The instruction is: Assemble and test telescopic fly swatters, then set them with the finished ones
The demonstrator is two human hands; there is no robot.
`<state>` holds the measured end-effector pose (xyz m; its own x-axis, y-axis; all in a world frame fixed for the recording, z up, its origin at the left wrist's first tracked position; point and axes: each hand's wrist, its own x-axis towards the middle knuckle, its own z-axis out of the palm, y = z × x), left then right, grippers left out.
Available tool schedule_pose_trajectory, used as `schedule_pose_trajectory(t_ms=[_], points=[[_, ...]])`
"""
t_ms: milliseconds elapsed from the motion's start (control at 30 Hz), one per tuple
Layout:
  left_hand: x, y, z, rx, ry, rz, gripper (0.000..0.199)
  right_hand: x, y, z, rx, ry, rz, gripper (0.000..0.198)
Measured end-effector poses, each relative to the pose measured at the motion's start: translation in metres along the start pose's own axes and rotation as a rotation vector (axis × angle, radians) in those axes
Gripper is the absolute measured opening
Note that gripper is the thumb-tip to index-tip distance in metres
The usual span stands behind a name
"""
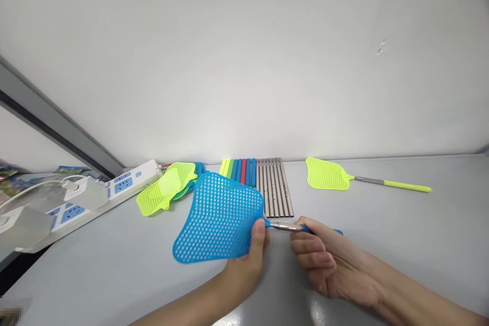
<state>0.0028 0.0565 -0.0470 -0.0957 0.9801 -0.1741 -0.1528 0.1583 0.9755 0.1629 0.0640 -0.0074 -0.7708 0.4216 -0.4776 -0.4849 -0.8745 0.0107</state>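
A blue fly swatter point(225, 216) is held between my hands above the table. My left hand point(254, 252) grips its perforated head near the neck, thumb on top. My right hand point(321, 260) is closed around the blue handle, where the short metal rod meets it. The handle's end shows beyond my fingers. Behind the swatter, a row of coloured handles point(237, 169) in yellow, green, blue and red lies beside several metal rods point(275, 188). The swatter's head partly covers the handles.
Loose yellow swatter heads point(162, 194) and blue ones are piled at left, next to a white power strip point(141, 175) with plugs in it. A yellow fly swatter point(328, 175) with rod and handle lies at right. A white wall point(252, 61) rises behind the grey table point(412, 244).
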Motion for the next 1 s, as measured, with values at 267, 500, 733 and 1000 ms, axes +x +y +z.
schedule_pose_trajectory(t_ms=[267,500,733,1000], points=[[0.007,0.005,0.013,-0.063,-0.040,0.089,0.038,0.004,0.002,0.000,-0.429,0.059,-0.194,0.035],[0.015,0.003,0.008,-0.174,-0.053,0.054,0.041,0.012,-0.007,-0.007,-0.951,0.261,-0.751,0.031],[0.012,0.007,0.010,-0.059,-0.188,0.053,0.034,0.004,-0.018,-0.012,-1.189,0.297,-0.908,0.043],[0.008,0.007,0.009,0.004,-0.286,0.113,0.030,0.009,-0.004,-0.012,-0.890,0.322,-0.821,0.044]])
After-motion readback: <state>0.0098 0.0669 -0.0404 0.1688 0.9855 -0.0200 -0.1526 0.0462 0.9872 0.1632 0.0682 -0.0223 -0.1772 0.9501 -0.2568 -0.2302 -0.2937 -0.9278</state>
